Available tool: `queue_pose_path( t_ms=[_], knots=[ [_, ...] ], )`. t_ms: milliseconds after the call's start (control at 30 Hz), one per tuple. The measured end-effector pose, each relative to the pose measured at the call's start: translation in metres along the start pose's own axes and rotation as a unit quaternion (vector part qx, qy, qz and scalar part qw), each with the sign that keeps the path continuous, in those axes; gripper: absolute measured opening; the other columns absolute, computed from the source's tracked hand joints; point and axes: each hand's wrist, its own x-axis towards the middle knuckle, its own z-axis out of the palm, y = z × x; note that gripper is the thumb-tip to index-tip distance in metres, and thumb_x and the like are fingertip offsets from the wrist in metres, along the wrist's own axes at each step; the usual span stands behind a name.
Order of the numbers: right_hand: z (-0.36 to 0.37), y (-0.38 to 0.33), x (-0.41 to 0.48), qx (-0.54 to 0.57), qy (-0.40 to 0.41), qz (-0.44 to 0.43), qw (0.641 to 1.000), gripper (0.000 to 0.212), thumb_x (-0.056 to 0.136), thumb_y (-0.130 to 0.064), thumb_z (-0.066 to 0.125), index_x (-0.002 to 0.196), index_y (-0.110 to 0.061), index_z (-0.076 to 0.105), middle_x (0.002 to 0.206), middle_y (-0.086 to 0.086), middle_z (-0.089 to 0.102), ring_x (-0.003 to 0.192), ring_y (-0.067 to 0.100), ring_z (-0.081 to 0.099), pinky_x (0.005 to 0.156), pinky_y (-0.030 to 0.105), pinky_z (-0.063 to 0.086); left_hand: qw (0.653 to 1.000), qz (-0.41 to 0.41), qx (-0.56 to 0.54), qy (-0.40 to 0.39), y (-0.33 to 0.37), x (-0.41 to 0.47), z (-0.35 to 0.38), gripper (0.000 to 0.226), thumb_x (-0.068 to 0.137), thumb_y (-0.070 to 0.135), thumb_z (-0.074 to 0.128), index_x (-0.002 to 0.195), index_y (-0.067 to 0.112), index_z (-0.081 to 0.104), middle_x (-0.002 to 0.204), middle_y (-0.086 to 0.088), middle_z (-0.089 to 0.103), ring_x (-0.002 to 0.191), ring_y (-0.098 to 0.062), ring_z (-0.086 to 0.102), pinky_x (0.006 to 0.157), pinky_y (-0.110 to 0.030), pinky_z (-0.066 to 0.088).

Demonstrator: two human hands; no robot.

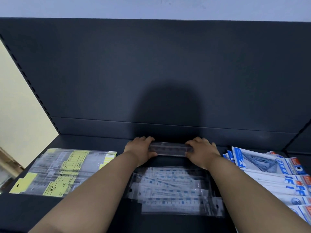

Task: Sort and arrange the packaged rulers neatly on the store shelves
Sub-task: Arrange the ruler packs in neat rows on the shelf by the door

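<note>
dark grey metal all round: the shelf [94, 142] and its tall back panel [151, 68], with a round shadow thrown on the panel right above the hands. both arms reach forward to the back of the shelf. left hand [140, 147] grips the left end of a clear ruler pack [170, 148], fingers curled over the top edge, thumb underneath on the near side. right hand [201, 151] clamps the right end the same way, so the pack lies level, crosswise, between the two hands, close to the back panel. whether it rests on the shelf or sits just above it, can't tell. nearer the camera, between the forearms, a loose pile of clear packs with blue markings [175, 189], fanned and a bit skewed. over on the left, a spread of clear packs with yellow labels [62, 170], lying flat, overlapping. on the right, a fanned stack of blue-and-white packs [269, 172] with red corners, running off the frame edge.
</note>
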Motion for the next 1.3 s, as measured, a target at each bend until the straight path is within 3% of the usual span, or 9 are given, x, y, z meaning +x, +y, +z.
queue_pose_path(
  t_ms=[200,300,367,433,600,833,1000,1133,1300],
  knots=[
    [0.016,-0.014,-0.005,0.02,0.033,-0.045,0.998,0.056,0.087,-0.032,0.047,0.142,-0.028,0.032,0.139,-0.001,0.042,0.125,0.025,0.037,0.105,0.036,0.031,0.997,0.047,-0.04,0.04,0.004,-0.005,0.012,0.061,0.088,0.044,0.056,0.142,0.025,0.034,0.141,0.0,0.035,0.13,-0.022,0.03,0.109,-0.034,0.029],
    [0.015,-0.018,-0.007,-0.044,0.048,-0.071,0.995,0.057,0.088,-0.037,0.044,0.143,-0.029,0.03,0.142,-0.004,0.039,0.132,0.021,0.031,0.114,0.041,0.015,0.993,0.081,0.039,0.081,0.01,-0.007,0.011,0.059,0.09,0.052,0.046,0.143,0.029,0.033,0.144,0.007,0.035,0.136,-0.019,0.023,0.112,-0.039,0.017],
    [0.015,-0.021,-0.008,-0.074,0.048,-0.079,0.993,0.06,0.09,-0.037,0.041,0.147,-0.026,0.024,0.148,-0.005,0.033,0.139,0.018,0.022,0.117,0.048,-0.001,0.991,0.09,0.06,0.074,0.014,-0.006,0.013,0.057,0.096,0.048,0.038,0.147,0.027,0.025,0.147,0.004,0.033,0.137,-0.018,0.025,0.115,-0.038,0.012],
    [0.015,-0.024,-0.01,-0.1,0.049,-0.092,0.99,0.063,0.093,-0.038,0.037,0.15,-0.023,0.016,0.152,-0.004,0.029,0.144,0.016,0.014,0.117,0.048,-0.007,0.992,0.089,0.064,0.056,0.017,-0.007,0.014,0.054,0.1,0.042,0.033,0.149,0.025,0.019,0.149,0.001,0.03,0.136,-0.019,0.028,0.117,-0.036,0.01],
    [0.02,-0.027,-0.01,-0.077,0.038,-0.104,0.991,0.063,0.098,-0.041,0.032,0.152,-0.019,0.006,0.155,-0.001,0.025,0.141,0.019,0.022,0.118,0.035,0.008,0.993,0.087,0.062,0.045,0.016,-0.006,0.015,0.049,0.102,0.036,0.031,0.149,0.025,0.021,0.147,0.001,0.032,0.132,-0.019,0.032,0.109,-0.036,0.019],
    [0.017,-0.024,-0.008,-0.105,0.024,-0.098,0.989,0.054,0.102,-0.032,0.027,0.151,-0.02,0.008,0.148,0.0,0.031,0.133,0.021,0.03,0.108,0.036,0.022,0.992,0.092,0.077,0.025,0.019,-0.005,0.014,0.048,0.103,0.029,0.031,0.149,0.024,0.019,0.145,0.001,0.032,0.13,-0.02,0.032,0.107,-0.036,0.02],
    [0.019,-0.024,-0.007,-0.107,0.014,-0.107,0.988,0.056,0.102,-0.025,0.026,0.151,-0.019,0.001,0.141,0.003,0.036,0.127,0.022,0.033,0.104,0.036,0.023,0.992,0.088,0.093,0.005,0.022,-0.003,0.01,0.05,0.102,0.025,0.03,0.15,0.025,0.016,0.147,0.001,0.031,0.131,-0.022,0.031,0.107,-0.038,0.021],
    [0.015,-0.017,-0.003,-0.058,0.001,-0.12,0.991,0.051,0.102,-0.028,0.022,0.151,-0.025,0.011,0.14,-0.002,0.041,0.127,0.018,0.034,0.104,0.033,0.02,0.993,0.096,0.042,-0.046,0.019,0.001,0.002,0.05,0.103,0.028,0.029,0.151,0.028,0.014,0.15,0.002,0.031,0.134,-0.021,0.029,0.107,-0.034,0.02],
    [0.022,-0.026,-0.003,-0.042,-0.028,-0.077,0.996,0.054,0.1,-0.031,0.022,0.152,-0.022,0.009,0.154,-0.001,0.02,0.14,0.017,0.019,0.113,0.038,0.013,0.992,0.095,0.022,-0.085,0.016,-0.001,0.007,0.056,0.102,0.029,0.024,0.152,0.026,-0.002,0.158,0.003,0.014,0.142,-0.018,0.013,0.115,-0.031,0.003]
  ],
)
